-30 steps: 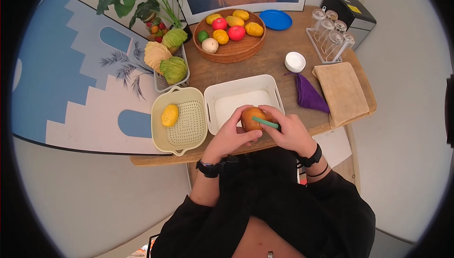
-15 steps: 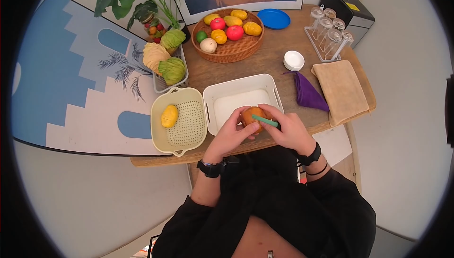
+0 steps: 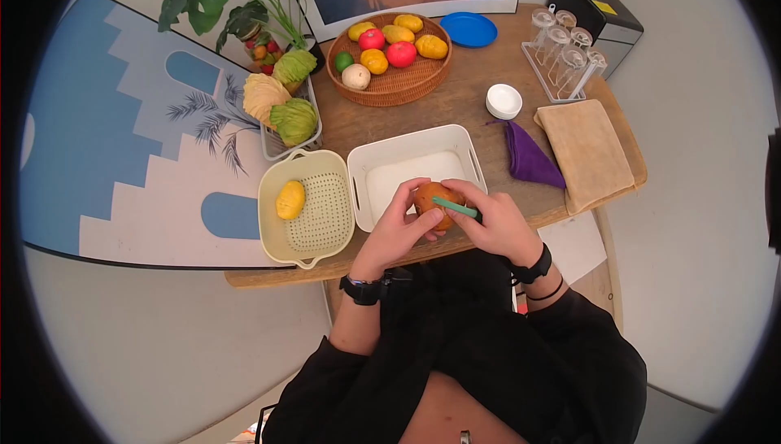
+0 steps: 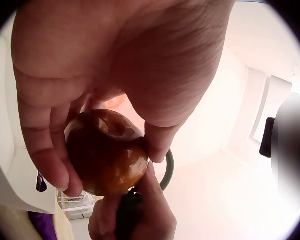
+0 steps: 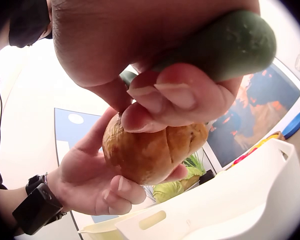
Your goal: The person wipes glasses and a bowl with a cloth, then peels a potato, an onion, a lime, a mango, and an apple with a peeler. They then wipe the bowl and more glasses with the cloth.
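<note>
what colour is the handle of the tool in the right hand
Dark green; the handle shows best in the right wrist view.

Along the front edge of the counter (image 3: 350,125), the colander (image 3: 323,204) lies at the left, with a fruit (image 3: 290,199) in its left half, and the tray (image 3: 413,164) lies just right of it. The left hand (image 3: 400,225) and right hand (image 3: 502,227) hold an item (image 3: 433,197) over the tray's front side. Behind the colander is a bin (image 3: 281,148) with lettuces (image 3: 294,122) in it. The basket (image 3: 390,96), holding more fruit (image 3: 401,54), sits towards the back edge, the plate (image 3: 469,30) behind it to the right. Right of the tray lie the napkin (image 3: 530,156) and, nearer the right edge, the towel (image 3: 587,151); the bowl (image 3: 504,100) is behind the napkin. Behind the towel, glasses (image 3: 569,59) stand on a rack (image 3: 533,63), with the box (image 3: 606,27) at the back right corner.
</note>
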Demonstrator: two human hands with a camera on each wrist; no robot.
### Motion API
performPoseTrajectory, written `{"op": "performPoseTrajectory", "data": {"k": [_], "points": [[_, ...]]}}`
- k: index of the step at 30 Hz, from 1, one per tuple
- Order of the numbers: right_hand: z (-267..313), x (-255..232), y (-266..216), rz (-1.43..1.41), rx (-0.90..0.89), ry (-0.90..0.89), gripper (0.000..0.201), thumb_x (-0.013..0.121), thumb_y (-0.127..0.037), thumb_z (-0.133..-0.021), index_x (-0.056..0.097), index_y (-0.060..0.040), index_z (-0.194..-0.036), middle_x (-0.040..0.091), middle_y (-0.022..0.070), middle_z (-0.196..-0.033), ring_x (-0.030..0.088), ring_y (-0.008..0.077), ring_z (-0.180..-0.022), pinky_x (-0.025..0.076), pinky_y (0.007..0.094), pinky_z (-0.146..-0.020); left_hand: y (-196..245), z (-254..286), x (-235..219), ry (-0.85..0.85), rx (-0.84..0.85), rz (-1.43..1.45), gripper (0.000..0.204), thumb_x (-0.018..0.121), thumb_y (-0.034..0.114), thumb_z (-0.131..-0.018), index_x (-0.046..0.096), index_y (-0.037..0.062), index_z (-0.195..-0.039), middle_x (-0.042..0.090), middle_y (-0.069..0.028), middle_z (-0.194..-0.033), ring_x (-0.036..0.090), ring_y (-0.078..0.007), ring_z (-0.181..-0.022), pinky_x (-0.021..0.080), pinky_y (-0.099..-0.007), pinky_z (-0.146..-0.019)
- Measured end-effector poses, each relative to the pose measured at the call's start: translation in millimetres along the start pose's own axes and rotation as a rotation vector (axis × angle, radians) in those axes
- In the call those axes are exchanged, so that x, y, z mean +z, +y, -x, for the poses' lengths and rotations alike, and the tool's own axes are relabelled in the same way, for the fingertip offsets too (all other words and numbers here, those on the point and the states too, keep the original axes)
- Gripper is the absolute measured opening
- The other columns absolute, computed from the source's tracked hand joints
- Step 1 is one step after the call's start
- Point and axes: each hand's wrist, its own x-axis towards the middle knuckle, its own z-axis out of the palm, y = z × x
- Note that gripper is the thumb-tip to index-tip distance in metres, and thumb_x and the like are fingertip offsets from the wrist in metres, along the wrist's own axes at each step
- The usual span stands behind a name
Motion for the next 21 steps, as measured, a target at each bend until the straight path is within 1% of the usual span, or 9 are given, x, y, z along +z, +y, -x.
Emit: {"op": "performPoseTrajectory", "data": {"k": [2, 8, 10, 11, 13, 14, 16, 20, 21], "points": [[0.0, -0.3, -0.5, -0.013, -0.002, 0.006, 0.045, 0.068, -0.016, -0.090, 0.059, -0.0071, -0.134, 0.071, 0.0210, -0.096, 0.069, 0.0416, -0.080, 0.055, 0.0393, -0.067, -1.5, 0.1, -0.2, 0.032, -0.001, -0.015, 0.063, 0.067, 0.011, -0.097, 0.033, 0.0093, -0.149, 0.054, -0.0142, -0.133, 0.068, -0.0216, -0.101, 0.058, -0.0308, -0.080], [-0.7, -0.3, -2.0, -0.057, 0.047, -0.019, 0.047, 0.068, -0.016, -0.091, 0.058, -0.0080, -0.137, 0.071, 0.0215, -0.097, 0.069, 0.0414, -0.083, 0.055, 0.0389, -0.069, 7.5, 6.9, 0.5, -0.045, 0.113, -0.194, 0.067, 0.069, 0.012, -0.095, 0.031, 0.0085, -0.151, 0.052, -0.0149, -0.134, 0.065, -0.0188, -0.105, 0.058, -0.0309, -0.081], [-0.8, 2.5, 3.7, -0.054, -0.001, 0.003, 0.049, 0.068, -0.026, -0.093, 0.054, -0.0115, -0.138, 0.072, 0.0203, -0.090, 0.068, 0.0431, -0.073, 0.055, 0.0454, -0.064, 16.1, 10.8, 3.7, -0.053, 0.007, -0.092, 0.071, 0.070, 0.009, -0.094, 0.030, 0.0096, -0.153, 0.054, -0.0135, -0.132, 0.063, -0.0175, -0.108, 0.057, -0.0309, -0.082], [-0.8, 1.8, 2.3, -0.054, -0.001, 0.002, 0.049, 0.068, -0.026, -0.093, 0.054, -0.0115, -0.138, 0.072, 0.0203, -0.090, 0.068, 0.0431, -0.073, 0.055, 0.0454, -0.064, 15.3, 10.4, 4.6, -0.053, 0.006, -0.092, 0.071, 0.070, 0.009, -0.094, 0.030, 0.0096, -0.153, 0.054, -0.0135, -0.132, 0.063, -0.0175, -0.108, 0.057, -0.0309, -0.082], [-1.1, -1.2, -3.8, -0.066, 0.065, -0.038, 0.049, 0.068, -0.017, -0.092, 0.055, -0.0089, -0.139, 0.071, 0.0224, -0.097, 0.070, 0.0413, -0.082, 0.055, 0.0389, -0.069, 11.8, 8.6, 6.7, 0.033, -0.026, 0.027, 0.076, 0.074, 0.015, -0.093, 0.029, 0.0093, -0.153, 0.054, -0.0145, -0.130, 0.063, -0.0149, -0.104, 0.056, -0.0281, -0.079], [-1.7, -2.2, -7.3, -0.065, 0.066, -0.038, 0.049, 0.068, -0.017, -0.092, 0.055, -0.0089, -0.139, 0.071, 0.0224, -0.097, 0.070, 0.0413, -0.082, 0.055, 0.0389, -0.069, 8.6, 7.0, 5.4, 0.033, -0.027, 0.028, 0.076, 0.074, 0.015, -0.093, 0.029, 0.0093, -0.153, 0.054, -0.0145, -0.130, 0.063, -0.0149, -0.104, 0.056, -0.0281, -0.079], [-2.5, -3.3, -11.2, -0.058, 0.117, -0.052, 0.048, 0.068, -0.017, -0.093, 0.055, -0.0089, -0.138, 0.071, 0.0227, -0.098, 0.070, 0.0414, -0.083, 0.055, 0.0389, -0.070, -0.7, 1.8, 1.3, 0.027, 0.033, -0.077, 0.079, 0.076, 0.017, -0.092, 0.028, 0.0082, -0.154, 0.054, -0.0147, -0.130, 0.062, -0.0146, -0.105, 0.056, -0.0277, -0.078], [-1.7, -0.2, -5.7, -0.034, 0.111, -0.064, 0.046, 0.068, -0.017, -0.092, 0.057, -0.0087, -0.136, 0.072, 0.0219, -0.098, 0.070, 0.0415, -0.084, 0.056, 0.0388, -0.070, -2.2, 1.6, -2.2, -0.007, 0.127, -0.265, 0.081, 0.078, 0.017, -0.090, 0.028, 0.0058, -0.153, 0.054, -0.0140, -0.131, 0.062, -0.0144, -0.105, 0.056, -0.0275, -0.078], [-1.3, 2.3, -0.5, -0.035, 0.053, -0.017, 0.046, 0.068, -0.021, -0.093, 0.056, -0.0111, -0.136, 0.071, 0.0207, -0.092, 0.069, 0.0420, -0.076, 0.055, 0.0418, -0.066, -0.2, 3.2, -0.4, 0.018, 0.124, -0.253, 0.082, 0.079, 0.017, -0.089, 0.029, 0.0063, -0.153, 0.054, -0.0132, -0.131, 0.062, -0.0144, -0.105, 0.056, -0.0273, -0.078]]}}
